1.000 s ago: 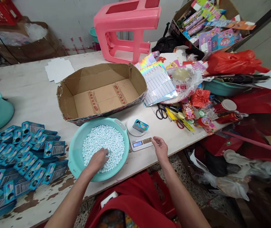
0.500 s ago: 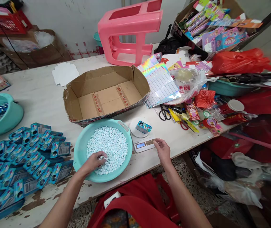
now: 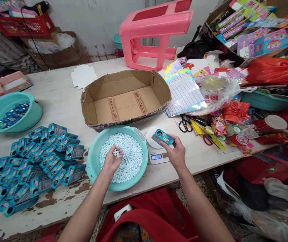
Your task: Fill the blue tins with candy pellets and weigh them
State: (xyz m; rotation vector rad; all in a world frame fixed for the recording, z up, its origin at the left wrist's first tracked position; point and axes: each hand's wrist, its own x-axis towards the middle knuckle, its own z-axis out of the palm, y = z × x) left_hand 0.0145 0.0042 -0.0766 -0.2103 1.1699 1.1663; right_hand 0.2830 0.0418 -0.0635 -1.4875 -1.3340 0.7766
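Note:
My left hand (image 3: pixel 113 159), palm up with fingers curled, cups several small white candies (image 3: pixel 116 153) above a turquoise basin (image 3: pixel 92 174). Loose pale candies (image 3: pixel 130 168) cover the basin's floor. Between the thumb and fingers of my right hand (image 3: pixel 176 153) is a small blue box (image 3: pixel 162 137) with a round dark window. It is over the round white plate of a digital scale (image 3: pixel 159 157), whose display is lit but hard to read. Many similar blue boxes (image 3: pixel 50 158) stand and lie close together to the left of the basin.
An open cardboard box (image 3: pixel 126 101) stands behind the basin. Farther left is another turquoise basin (image 3: pixel 33 116) with shiny blue pieces. Scissors (image 3: pixel 185 123), holographic sheets (image 3: pixel 184 90) and bags clutter the right side. A pink stool (image 3: pixel 156 30) lies on its side at the back.
My right hand has moved from the scale's edge to the blue box and lifted it off the plate. My left hand has turned up out of the candies, holding some.

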